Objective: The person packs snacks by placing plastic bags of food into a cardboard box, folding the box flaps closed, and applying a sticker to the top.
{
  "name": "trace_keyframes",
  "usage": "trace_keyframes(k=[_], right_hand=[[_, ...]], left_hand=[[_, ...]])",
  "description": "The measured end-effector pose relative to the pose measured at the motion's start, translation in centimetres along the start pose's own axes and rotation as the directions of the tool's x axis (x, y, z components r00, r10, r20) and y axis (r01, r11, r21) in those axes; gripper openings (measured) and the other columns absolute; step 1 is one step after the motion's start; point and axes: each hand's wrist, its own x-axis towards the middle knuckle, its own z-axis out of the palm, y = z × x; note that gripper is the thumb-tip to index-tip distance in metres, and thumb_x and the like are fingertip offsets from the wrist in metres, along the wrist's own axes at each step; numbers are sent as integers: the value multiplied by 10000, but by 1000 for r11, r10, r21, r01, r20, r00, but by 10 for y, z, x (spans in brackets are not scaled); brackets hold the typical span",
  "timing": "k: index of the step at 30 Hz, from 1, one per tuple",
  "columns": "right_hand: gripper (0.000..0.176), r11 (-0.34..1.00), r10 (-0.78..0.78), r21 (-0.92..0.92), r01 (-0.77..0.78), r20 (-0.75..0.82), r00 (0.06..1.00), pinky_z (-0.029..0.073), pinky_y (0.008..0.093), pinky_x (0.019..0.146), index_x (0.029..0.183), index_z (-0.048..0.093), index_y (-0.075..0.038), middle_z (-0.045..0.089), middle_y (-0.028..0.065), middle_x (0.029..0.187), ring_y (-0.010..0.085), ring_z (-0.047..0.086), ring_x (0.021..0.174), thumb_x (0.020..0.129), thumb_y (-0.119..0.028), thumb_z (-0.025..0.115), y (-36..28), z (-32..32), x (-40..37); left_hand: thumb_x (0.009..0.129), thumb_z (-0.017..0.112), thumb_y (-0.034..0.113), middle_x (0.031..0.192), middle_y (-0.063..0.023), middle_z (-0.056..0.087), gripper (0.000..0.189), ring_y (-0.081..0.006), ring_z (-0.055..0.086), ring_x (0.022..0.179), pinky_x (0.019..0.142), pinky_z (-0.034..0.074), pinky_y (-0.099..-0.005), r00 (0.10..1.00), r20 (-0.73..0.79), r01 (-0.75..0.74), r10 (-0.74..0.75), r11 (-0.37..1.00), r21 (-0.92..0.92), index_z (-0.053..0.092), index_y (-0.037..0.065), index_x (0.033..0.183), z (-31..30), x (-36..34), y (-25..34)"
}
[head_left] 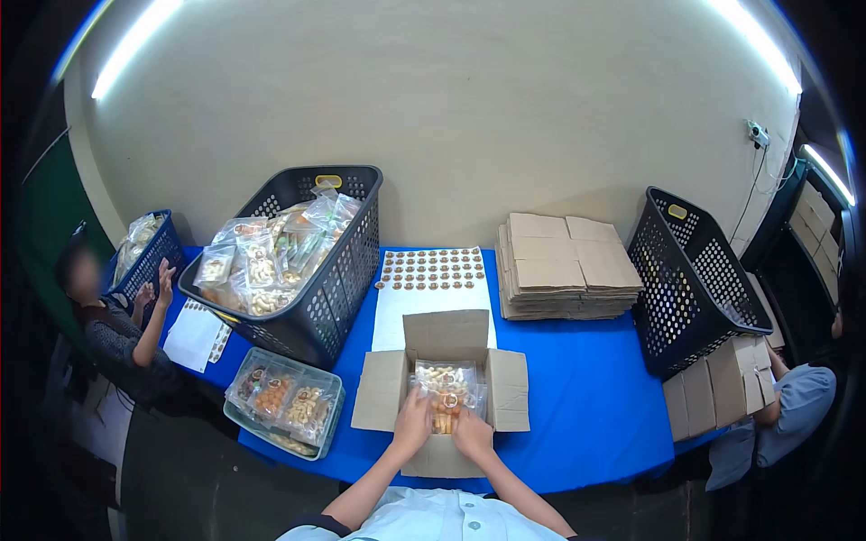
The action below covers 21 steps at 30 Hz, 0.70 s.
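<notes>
An open cardboard box (424, 337) stands on the blue tablecloth in front of me, its flaps folded outward. Inside it lie clear plastic snack packets (448, 377) with pale and orange pieces and round stickers. My left hand (413, 422) reaches into the box, its fingers curled on the left side of the nearest packet. On the right side of that packet, my right hand (473, 435) has its fingers closed at the edge. Both sets of fingertips are partly hidden. A clear plastic tub (336, 410) of similar packets sits left of the box.
A large black basket (347, 261) heaped with packets stands behind the tub. Sticker sheets (433, 311) lie beyond the box. Flattened cartons (568, 261) are stacked at back right, beside another black basket (663, 298). One person (135, 347) is at left, another (794, 406) at right.
</notes>
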Motion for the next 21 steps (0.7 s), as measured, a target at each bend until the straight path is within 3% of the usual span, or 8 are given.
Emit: trace_keyframes(k=[1,2,5,8,13,17,21], right_hand=[[284,1000,-11,-20,10,-70,998,483,456,724,987,554,-31,602,187,958,357,600,829,809,-234,465,-2,0,2],[294,1000,-12,-22,11,-45,999,483,455,731,994,555,-28,589,191,984,354,589,865,802,-236,476,-3,-3,4],[332,998,-27,-51,26,-21,999,480,453,753,1026,556,-20,539,202,1072,350,548,969,785,-242,501,-4,-6,5],[378,994,-60,-99,50,-103,993,473,451,778,1074,547,-20,470,211,1171,355,487,1054,776,-249,514,0,1,2],[411,984,-147,-133,120,-218,965,461,440,818,1111,543,-34,431,217,1231,351,464,1064,763,-251,522,4,7,-3],[412,979,-151,-162,121,-187,971,455,431,833,1119,547,-51,443,213,1231,348,458,1072,761,-254,515,6,5,-5],[414,984,-143,-136,116,-202,969,448,424,845,1126,554,-71,457,204,1223,348,455,1081,763,-264,508,7,8,2]], left_hand=[[814,485,67,1268,-238,398,277,-386,440,1127,920,397,-401,999,24,-32,31,999,6,557,11,1076,-1,1,3],[829,487,122,1290,-214,392,304,-378,412,1163,936,386,-411,997,75,-12,14,999,-32,556,61,1118,6,2,-2],[833,502,204,1319,-184,379,358,-373,369,1207,963,363,-421,994,103,-45,30,989,144,535,96,1172,29,1,-24],[822,520,258,1346,-166,359,425,-361,321,1249,991,332,-427,986,152,61,-69,996,57,497,136,1228,26,1,-23],[814,499,279,1398,-150,279,518,-349,259,1287,1007,300,-457,974,198,80,-111,984,161,397,164,1309,28,-5,-21],[812,482,286,1421,-138,233,553,-344,226,1303,1008,290,-477,958,248,99,-147,975,199,351,170,1336,21,-2,-14],[791,499,259,1391,-141,294,530,-344,267,1284,1001,300,-464,972,186,111,-140,981,158,398,150,1300,17,0,-9]])
